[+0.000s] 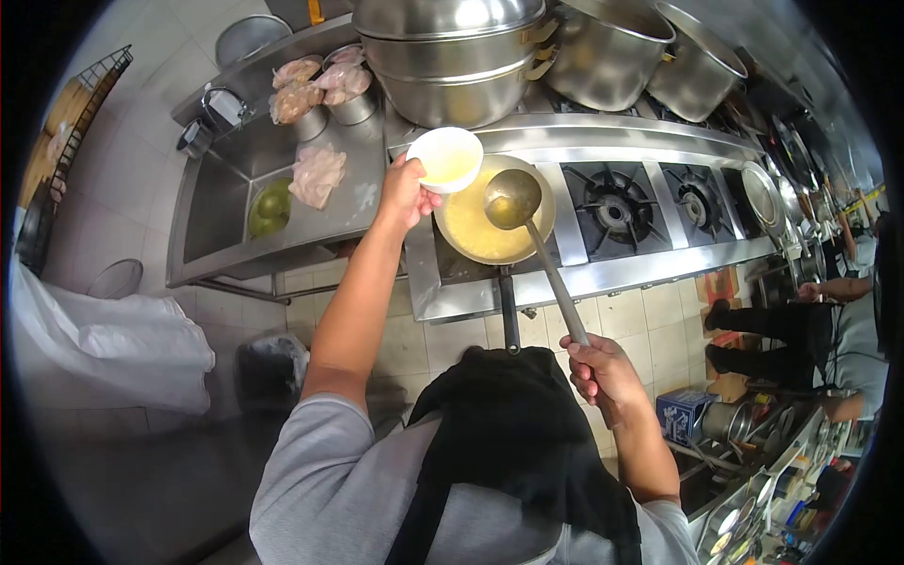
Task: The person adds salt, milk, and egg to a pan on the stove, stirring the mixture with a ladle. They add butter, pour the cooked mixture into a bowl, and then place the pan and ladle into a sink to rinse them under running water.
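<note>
L hand (407, 196) grips white bowl (443, 137); R hand (599, 367) grips ladle (513, 181) handle end.
Pan (497, 261) w/ yellow liquid is fwd of R hand, ladle cup over it; bowl's just past L fingers. Best keep bowl lvl & near ladle, prob. less drip.

Looked bright and fairly even in the middle, with white glare off the steel steamer pot (447, 61) at twelve o'clock and the stove's front rim (612, 272) toward three. Dimmed to murky grey toward seven o'clock and lost nearly all detail in the black apron (513, 438) near six. Bowed in a strong fisheye curve, ended in black corners, and went soft among the crowded cookware (723, 520) at four.
</note>
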A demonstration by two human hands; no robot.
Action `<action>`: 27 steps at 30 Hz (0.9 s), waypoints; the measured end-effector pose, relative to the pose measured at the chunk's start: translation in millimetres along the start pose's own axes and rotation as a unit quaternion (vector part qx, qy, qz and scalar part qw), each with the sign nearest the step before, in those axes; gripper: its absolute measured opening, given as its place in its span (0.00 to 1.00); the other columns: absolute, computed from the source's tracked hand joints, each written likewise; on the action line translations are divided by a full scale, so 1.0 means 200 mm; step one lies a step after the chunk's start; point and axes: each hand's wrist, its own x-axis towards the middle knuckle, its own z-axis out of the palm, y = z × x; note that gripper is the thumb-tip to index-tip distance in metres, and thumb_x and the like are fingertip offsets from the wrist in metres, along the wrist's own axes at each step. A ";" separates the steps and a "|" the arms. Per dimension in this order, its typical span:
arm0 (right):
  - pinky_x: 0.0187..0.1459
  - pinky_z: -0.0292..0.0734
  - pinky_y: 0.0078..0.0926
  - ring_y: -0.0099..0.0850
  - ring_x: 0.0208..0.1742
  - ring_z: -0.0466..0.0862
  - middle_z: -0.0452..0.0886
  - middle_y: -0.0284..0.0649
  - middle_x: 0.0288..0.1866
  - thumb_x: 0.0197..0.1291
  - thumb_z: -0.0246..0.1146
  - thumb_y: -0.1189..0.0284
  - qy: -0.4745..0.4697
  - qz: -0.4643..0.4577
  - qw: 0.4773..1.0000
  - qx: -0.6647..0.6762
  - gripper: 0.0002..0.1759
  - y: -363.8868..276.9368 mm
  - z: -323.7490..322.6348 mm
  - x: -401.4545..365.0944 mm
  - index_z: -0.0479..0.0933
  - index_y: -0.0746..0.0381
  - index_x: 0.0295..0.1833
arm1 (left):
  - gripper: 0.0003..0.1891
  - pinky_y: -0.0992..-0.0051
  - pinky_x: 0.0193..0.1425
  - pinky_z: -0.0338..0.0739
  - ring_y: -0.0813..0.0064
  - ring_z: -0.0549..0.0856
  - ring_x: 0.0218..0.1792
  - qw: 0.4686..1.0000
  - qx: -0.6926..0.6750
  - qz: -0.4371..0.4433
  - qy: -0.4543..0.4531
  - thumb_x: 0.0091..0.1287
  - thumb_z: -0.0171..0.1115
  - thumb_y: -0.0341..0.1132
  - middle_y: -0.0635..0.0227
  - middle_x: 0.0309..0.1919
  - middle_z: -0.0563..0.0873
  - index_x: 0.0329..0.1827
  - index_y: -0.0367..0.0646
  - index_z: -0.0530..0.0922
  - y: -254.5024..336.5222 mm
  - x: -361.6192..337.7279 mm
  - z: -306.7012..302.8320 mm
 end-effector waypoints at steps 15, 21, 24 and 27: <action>0.10 0.58 0.15 0.14 0.12 0.62 0.64 0.26 0.18 0.68 0.56 0.69 -0.081 -0.027 0.992 0.089 0.12 -0.15 0.12 0.28 0.69 0.65 0.50 | 0.21 0.77 0.06 0.62 0.72 0.75 0.10 0.999 -0.033 0.017 0.023 0.56 0.46 0.30 0.56 0.25 0.79 0.54 0.33 0.68 0.03 -0.07 -0.10; 0.10 0.56 0.14 0.14 0.12 0.61 0.64 0.25 0.18 0.67 0.57 0.69 -0.073 -0.050 0.985 0.151 0.11 -0.20 0.06 0.27 0.70 0.63 0.50 | 0.22 0.77 0.07 0.62 0.72 0.75 0.11 0.999 -0.032 0.015 0.028 0.56 0.46 0.30 0.56 0.25 0.79 0.55 0.33 0.68 0.05 -0.11 -0.11; 0.10 0.57 0.15 0.15 0.12 0.62 0.64 0.26 0.18 0.67 0.57 0.69 -0.034 -0.057 0.994 0.092 0.11 -0.19 0.04 0.19 0.70 0.64 0.49 | 0.21 0.77 0.07 0.62 0.72 0.75 0.11 0.999 -0.030 0.022 0.028 0.56 0.46 0.30 0.56 0.25 0.79 0.53 0.33 0.68 0.04 -0.10 -0.11; 0.10 0.59 0.16 0.16 0.12 0.64 0.64 0.27 0.17 0.66 0.56 0.69 -0.001 -0.061 0.998 0.033 0.11 -0.15 0.01 0.11 0.70 0.66 0.48 | 0.19 0.77 0.07 0.62 0.72 0.75 0.11 0.999 -0.024 0.020 0.024 0.56 0.46 0.30 0.57 0.25 0.79 0.52 0.34 0.68 0.03 -0.09 -0.09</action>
